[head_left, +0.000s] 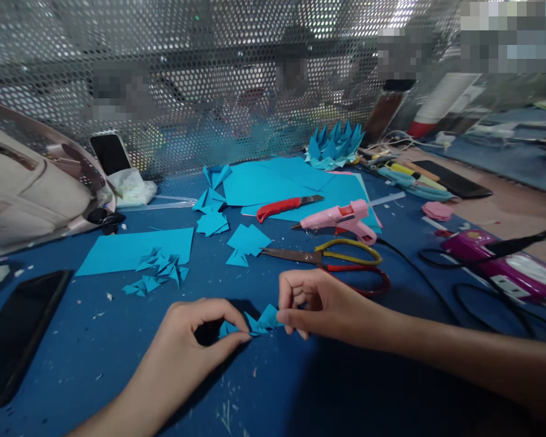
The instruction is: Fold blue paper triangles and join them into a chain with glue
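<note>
A small folded piece of blue paper (259, 323) lies low over the dark blue table (118, 340), held from both sides. My left hand (195, 340) pinches its left end with thumb and fingers curled. My right hand (316, 302) pinches its right end, fingers bent in. Just behind my right hand lie scissors (341, 262) with yellow and red handles. More folded blue paper pieces (160, 270) sit to the left, with others (244, 243) further back.
A pink glue gun (341, 218), a red-handled knife (284, 207) and flat blue sheets (273, 182) lie behind. A spiky blue paper flower (334, 145) stands by the mesh wall. A dark phone (13, 337) lies left, a bag (31, 188) behind it, and cables and a purple device (509, 270) lie right.
</note>
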`<state>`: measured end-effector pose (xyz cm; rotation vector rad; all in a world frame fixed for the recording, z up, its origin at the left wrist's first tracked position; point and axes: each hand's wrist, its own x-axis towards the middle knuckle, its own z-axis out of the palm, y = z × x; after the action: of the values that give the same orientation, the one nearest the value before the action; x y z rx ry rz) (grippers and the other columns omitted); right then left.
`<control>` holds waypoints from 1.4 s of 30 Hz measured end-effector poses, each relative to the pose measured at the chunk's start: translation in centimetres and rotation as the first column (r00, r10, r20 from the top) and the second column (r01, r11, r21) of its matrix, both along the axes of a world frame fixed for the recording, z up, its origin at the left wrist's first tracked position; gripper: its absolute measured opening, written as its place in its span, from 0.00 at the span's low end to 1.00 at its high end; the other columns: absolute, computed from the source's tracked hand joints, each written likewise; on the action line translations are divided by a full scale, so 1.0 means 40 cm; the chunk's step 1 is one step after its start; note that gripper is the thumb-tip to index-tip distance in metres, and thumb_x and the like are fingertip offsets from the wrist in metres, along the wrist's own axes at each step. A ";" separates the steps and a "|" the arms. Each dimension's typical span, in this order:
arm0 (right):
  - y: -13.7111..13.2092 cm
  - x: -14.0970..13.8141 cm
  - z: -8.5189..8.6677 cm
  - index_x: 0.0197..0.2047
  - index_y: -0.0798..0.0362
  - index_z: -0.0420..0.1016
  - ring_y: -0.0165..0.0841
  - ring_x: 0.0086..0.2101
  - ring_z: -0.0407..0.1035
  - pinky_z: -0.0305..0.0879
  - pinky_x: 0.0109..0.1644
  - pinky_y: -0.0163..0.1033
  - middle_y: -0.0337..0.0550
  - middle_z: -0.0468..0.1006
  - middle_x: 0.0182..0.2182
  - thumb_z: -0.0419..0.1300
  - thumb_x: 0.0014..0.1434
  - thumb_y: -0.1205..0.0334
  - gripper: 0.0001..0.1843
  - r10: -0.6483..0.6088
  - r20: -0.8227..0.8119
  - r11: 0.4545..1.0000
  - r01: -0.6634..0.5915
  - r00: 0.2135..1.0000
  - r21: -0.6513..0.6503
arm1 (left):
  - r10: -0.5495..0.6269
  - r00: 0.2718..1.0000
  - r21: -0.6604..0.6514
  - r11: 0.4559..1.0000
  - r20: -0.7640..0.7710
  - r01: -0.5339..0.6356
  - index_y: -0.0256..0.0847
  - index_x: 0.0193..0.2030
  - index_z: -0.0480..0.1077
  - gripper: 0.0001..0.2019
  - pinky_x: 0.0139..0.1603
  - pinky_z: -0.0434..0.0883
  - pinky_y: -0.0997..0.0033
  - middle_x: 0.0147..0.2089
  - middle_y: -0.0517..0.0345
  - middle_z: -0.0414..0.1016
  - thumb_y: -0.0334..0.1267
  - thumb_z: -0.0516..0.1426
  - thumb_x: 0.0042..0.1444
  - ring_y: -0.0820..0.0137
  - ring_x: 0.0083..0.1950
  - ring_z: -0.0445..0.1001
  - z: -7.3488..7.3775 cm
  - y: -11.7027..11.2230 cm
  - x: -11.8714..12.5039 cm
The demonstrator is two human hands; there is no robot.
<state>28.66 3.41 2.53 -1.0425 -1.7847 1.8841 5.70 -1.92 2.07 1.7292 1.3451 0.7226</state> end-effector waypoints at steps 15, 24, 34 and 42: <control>-0.007 -0.001 0.000 0.30 0.55 0.68 0.25 0.23 0.67 0.58 0.25 0.28 0.38 0.76 0.24 0.69 0.53 0.61 0.13 0.008 0.046 0.997 -0.011 0.999 0.070 | 0.051 0.999 -0.145 0.988 -0.016 -0.053 0.45 0.26 0.76 0.05 0.33 0.65 0.73 0.28 0.65 0.80 0.35 0.61 0.51 0.69 0.32 0.75 0.006 -0.002 0.006; -0.010 -0.007 0.003 0.30 0.56 0.68 0.24 0.23 0.66 0.56 0.24 0.27 0.38 0.77 0.24 0.67 0.54 0.68 0.09 0.003 0.073 0.993 -0.012 0.997 0.120 | 0.060 0.998 -0.154 0.986 0.023 -0.056 0.43 0.25 0.75 0.05 0.32 0.64 0.74 0.27 0.64 0.79 0.34 0.62 0.50 0.70 0.31 0.74 0.007 0.003 0.011; -0.012 -0.012 0.007 0.29 0.56 0.66 0.23 0.22 0.60 0.52 0.24 0.28 0.36 0.72 0.22 0.64 0.55 0.67 0.08 0.011 0.114 0.985 -0.031 0.993 0.172 | 0.065 0.997 -0.209 0.976 0.029 -0.058 0.43 0.25 0.75 0.05 0.34 0.65 0.74 0.28 0.64 0.79 0.35 0.63 0.51 0.70 0.32 0.75 0.011 0.002 0.012; -0.013 -0.015 -0.005 0.32 0.55 0.66 0.21 0.22 0.56 0.51 0.24 0.26 0.28 0.61 0.20 0.62 0.55 0.68 0.06 0.053 0.076 0.982 -0.066 0.996 0.175 | 0.054 0.999 -0.206 0.977 0.006 -0.052 0.43 0.25 0.76 0.05 0.34 0.65 0.74 0.27 0.65 0.79 0.35 0.63 0.50 0.71 0.32 0.74 0.005 -0.002 0.010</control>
<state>28.06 2.89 2.32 -1.0128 -2.0030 1.7032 6.12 -1.99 2.28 1.5285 1.4105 0.5990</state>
